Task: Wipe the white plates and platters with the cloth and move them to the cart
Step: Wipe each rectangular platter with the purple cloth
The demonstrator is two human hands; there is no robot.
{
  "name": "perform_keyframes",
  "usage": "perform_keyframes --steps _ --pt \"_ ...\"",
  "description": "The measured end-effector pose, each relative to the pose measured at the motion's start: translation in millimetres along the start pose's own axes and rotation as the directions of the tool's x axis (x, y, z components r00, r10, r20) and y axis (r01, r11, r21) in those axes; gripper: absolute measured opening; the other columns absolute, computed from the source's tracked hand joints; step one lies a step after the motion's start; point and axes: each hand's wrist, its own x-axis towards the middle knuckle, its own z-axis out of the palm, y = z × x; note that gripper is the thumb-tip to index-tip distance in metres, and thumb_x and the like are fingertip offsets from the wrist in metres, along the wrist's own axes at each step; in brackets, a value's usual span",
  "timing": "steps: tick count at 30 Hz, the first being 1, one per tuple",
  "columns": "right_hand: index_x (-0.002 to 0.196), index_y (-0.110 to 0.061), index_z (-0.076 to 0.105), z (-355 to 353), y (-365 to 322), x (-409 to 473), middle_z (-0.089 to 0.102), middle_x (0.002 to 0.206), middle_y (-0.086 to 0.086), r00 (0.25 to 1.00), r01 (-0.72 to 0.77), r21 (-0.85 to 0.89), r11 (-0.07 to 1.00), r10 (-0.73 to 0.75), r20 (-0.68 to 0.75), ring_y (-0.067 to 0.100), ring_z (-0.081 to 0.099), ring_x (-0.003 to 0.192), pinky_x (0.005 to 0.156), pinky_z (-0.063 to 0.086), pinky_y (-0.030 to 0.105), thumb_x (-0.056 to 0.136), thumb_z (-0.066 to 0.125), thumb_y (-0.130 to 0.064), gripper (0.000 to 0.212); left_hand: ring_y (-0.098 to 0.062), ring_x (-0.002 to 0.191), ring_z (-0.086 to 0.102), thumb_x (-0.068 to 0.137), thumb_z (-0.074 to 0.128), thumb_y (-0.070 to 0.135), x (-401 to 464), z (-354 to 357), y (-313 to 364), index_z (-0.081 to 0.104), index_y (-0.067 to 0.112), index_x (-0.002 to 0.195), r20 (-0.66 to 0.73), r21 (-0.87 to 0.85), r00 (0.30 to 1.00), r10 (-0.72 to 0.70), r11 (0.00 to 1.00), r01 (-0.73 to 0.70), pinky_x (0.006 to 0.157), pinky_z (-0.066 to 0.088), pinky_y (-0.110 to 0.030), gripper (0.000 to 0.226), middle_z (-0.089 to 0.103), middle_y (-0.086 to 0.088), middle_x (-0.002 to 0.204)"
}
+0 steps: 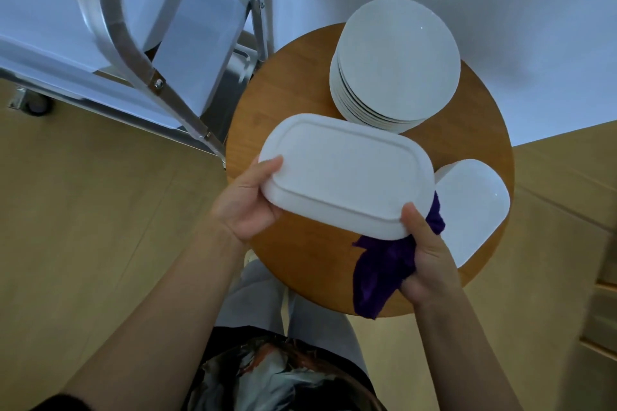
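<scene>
- You hold a white oblong platter (347,173) underside up above the round wooden counter (300,264), one hand at each end.
- Your left hand (248,200) grips the platter's left end, thumb curled over the rim and fingers hidden beneath it.
- Your right hand (430,257) pinches the platter's near right corner, thumb on top, with a purple cloth (384,264) bunched in the same grasp; the cloth hangs below the rim and trails over the counter's edge.
- A stack of round white plates (397,60) stands at the far side of the counter, just beyond the held platter.
- More white oblong platters (474,207) lie stacked on the counter's right side, beside your right hand; how many you cannot tell.
- The metal cart (140,57) stands to the left of the counter, with white dishes (197,40) resting on its shelves.
- The floor (100,210) below is pale wood.
</scene>
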Motion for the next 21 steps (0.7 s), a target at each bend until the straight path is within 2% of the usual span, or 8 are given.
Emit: perform_keyframes --steps 4,7,8,11,14,17,19,21 --pt "0.107 -0.018 0.063 -6.1 -8.6 7.2 0.072 0.095 0.004 0.994 -0.06 -0.29 0.955 0.032 -0.101 0.02 0.07 0.08 0.063 0.056 0.031 0.072 0.067 -0.035 0.039 -0.031 0.106 0.064 0.07 0.057 0.0 1.0 0.2 1.0 0.043 0.017 0.138 -0.022 0.031 0.998 0.061 0.998 -0.06 0.078 0.058 -0.041 0.072 0.061 -0.014 0.126" --pt "0.11 -0.027 0.056 -7.5 -18.8 20.3 0.065 0.097 -0.004 0.892 0.024 -0.494 0.869 -0.242 -0.382 0.019 0.063 0.09 0.07 0.052 0.032 0.088 0.051 -0.055 0.036 -0.029 0.108 0.064 0.069 0.061 0.0 -0.4 0.8 9.3 0.048 0.02 0.13 -0.048 0.215 0.99 0.129 0.97 -0.116 0.074 0.059 -0.037 0.066 0.062 -0.012 0.123" --pt "0.108 -0.035 0.054 -4.8 -23.6 20.5 0.064 0.095 -0.013 0.848 0.133 -0.539 0.832 -0.377 -0.373 0.014 0.062 0.093 0.07 0.051 0.028 0.09 0.046 -0.056 0.028 -0.029 0.109 0.062 0.072 0.061 -0.001 -0.4 2.1 12.5 0.049 0.022 0.127 -0.068 0.319 0.987 0.148 0.94 -0.119 0.073 0.059 -0.036 0.061 0.062 -0.01 0.121" --pt "0.108 -0.046 0.046 12.0 -31.8 14.2 0.059 0.086 -0.031 0.829 0.454 -0.671 0.586 -0.555 0.077 -0.005 0.06 0.084 0.065 0.052 0.018 0.088 0.046 -0.044 0.02 -0.029 0.108 0.058 0.079 0.062 -0.004 1.2 13.1 21.7 0.054 0.027 0.118 -0.055 0.631 0.99 0.133 0.773 -0.069 0.07 0.059 -0.033 0.05 0.061 -0.006 0.114" --pt "0.134 -0.042 0.031 35.1 -20.1 13.3 0.046 0.132 -0.019 0.766 0.643 -0.68 0.352 -0.321 0.558 0.006 0.045 0.123 0.097 0.045 0.037 0.088 0.047 -0.036 0.049 -0.025 0.101 0.063 0.076 0.064 -0.006 0.1 34.7 22.7 0.057 0.029 0.11 0.108 0.827 0.993 -0.038 0.558 -0.068 0.077 0.058 -0.036 0.049 0.066 -0.004 0.105" --pt "0.138 -0.051 0.004 51.7 -8.0 21.5 0.006 0.157 -0.009 0.72 0.694 -0.719 0.049 -0.02 0.694 0.011 -0.003 0.144 0.116 0.009 0.048 0.091 0.037 -0.048 0.058 -0.011 0.082 0.069 0.073 0.063 -0.01 -7.5 48.6 20.9 0.059 0.014 0.099 0.284 0.841 0.942 -0.179 0.518 -0.155 0.067 0.054 -0.02 0.036 0.072 0.005 0.082" --pt "0.14 -0.049 0.009 53.4 -14.0 28.7 0.011 0.156 -0.005 0.665 0.747 -0.665 -0.008 0.009 0.747 0.014 0.004 0.143 0.116 0.012 0.045 0.088 0.044 -0.054 0.063 -0.012 0.082 0.069 0.068 0.065 -0.008 -14.5 51.1 23.3 0.058 0.009 0.1 0.323 0.823 0.926 -0.194 0.54 -0.174 0.068 0.053 -0.02 0.037 0.072 0.002 0.083" --pt "0.144 -0.031 0.026 53.6 -23.8 36.2 0.033 0.146 0.002 0.575 0.815 -0.579 -0.037 -0.077 0.815 0.018 0.029 0.133 0.11 0.029 0.043 0.084 0.054 -0.052 0.069 -0.015 0.085 0.068 0.064 0.066 -0.016 -16.5 50.2 24.3 0.056 0.004 0.103 0.354 0.804 0.917 -0.182 0.561 -0.199 0.07 0.055 -0.023 0.046 0.069 -0.003 0.087"
